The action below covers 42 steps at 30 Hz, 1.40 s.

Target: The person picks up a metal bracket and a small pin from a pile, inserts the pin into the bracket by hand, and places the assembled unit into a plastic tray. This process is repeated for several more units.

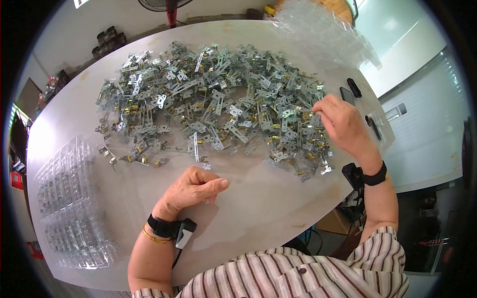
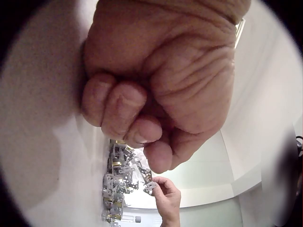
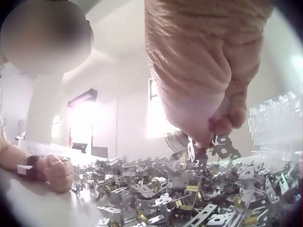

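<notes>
A wide heap of small metal brackets (image 1: pixel 218 99) with brass-coloured parts covers the middle of the table. At its right edge the right hand (image 1: pixel 343 124) pinches a metal bracket (image 3: pixel 226 147) between thumb and fingers, just above the other pieces in the right wrist view. The left hand (image 1: pixel 194 187) rests on the table in front of the heap, its fingers curled in towards the palm. Nothing shows in the left hand (image 2: pixel 156 85) in the left wrist view; the inside of its palm is partly hidden.
Clear plastic trays (image 1: pixel 79 213) holding small parts lie at the table's left. More clear plastic trays (image 1: pixel 328 32) are stacked at the back right. A phone (image 1: pixel 347 96) and dark objects lie near the right edge. Behind the table stands a fan (image 1: pixel 171 15).
</notes>
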Each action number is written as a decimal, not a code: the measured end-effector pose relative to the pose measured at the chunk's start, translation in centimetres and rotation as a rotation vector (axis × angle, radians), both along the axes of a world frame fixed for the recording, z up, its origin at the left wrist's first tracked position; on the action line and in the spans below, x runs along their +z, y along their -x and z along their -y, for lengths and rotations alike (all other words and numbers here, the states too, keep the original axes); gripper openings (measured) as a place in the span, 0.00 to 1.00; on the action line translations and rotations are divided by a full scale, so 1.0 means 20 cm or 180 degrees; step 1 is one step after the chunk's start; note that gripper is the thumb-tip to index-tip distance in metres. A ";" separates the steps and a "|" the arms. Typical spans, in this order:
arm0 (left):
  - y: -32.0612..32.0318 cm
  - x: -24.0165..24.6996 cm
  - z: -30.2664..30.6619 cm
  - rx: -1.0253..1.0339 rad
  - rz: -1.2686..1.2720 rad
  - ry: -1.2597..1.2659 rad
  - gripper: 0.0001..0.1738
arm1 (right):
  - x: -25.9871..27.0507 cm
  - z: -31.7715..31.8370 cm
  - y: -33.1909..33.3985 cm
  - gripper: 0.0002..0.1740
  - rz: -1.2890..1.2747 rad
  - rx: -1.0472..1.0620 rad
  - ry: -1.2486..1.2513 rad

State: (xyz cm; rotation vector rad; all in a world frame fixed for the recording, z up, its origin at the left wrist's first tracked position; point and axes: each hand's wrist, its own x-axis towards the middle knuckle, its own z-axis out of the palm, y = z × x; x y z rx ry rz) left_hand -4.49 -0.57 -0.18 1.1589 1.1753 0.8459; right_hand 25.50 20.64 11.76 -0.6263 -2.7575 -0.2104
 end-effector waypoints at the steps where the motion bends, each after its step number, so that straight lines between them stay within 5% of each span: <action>1: -0.01 0.00 0.00 0.0043 0.0060 -0.0035 0.30 | 0.00 -0.02 -0.01 0.05 -0.0065 -0.0026 0.0206; 14: -0.05 0.02 0.01 -0.0204 -0.0384 -0.0091 0.30 | -0.06 0.21 0.10 0.11 -0.0220 0.0071 0.0470; 23: -0.14 0.15 0.07 -0.1174 -0.1199 0.0031 0.24 | -0.35 0.49 0.56 0.09 -0.0385 0.1248 0.2297; 25: -0.15 0.21 0.07 -0.1589 -0.1723 0.0095 0.23 | -0.42 0.52 0.66 0.09 -0.0068 0.1151 0.3307; 29: -0.04 0.28 0.16 -0.1348 -0.1868 -0.0336 0.20 | -0.54 0.57 0.77 0.10 0.0272 0.1297 0.3655; 31: 0.05 0.29 0.23 -0.0401 -0.2043 -0.0861 0.16 | -0.64 0.60 0.78 0.10 -0.0041 0.1902 0.3597; 32: 0.08 0.31 0.24 -0.0417 -0.2049 -0.0837 0.16 | -0.63 0.59 0.77 0.10 -0.0061 0.1903 0.3621; 34: 0.13 0.33 0.24 0.0747 -0.2269 -0.0208 0.13 | -0.53 0.58 0.75 0.10 0.0621 0.1635 0.4093; 37: 0.13 0.18 0.15 0.1344 -0.2907 -0.0830 0.12 | -0.54 0.55 0.75 0.11 0.0833 0.1839 0.4153; 42: 0.10 0.04 0.10 0.0947 -0.3274 -0.0818 0.09 | -0.56 0.57 0.75 0.13 0.0867 0.1847 0.4438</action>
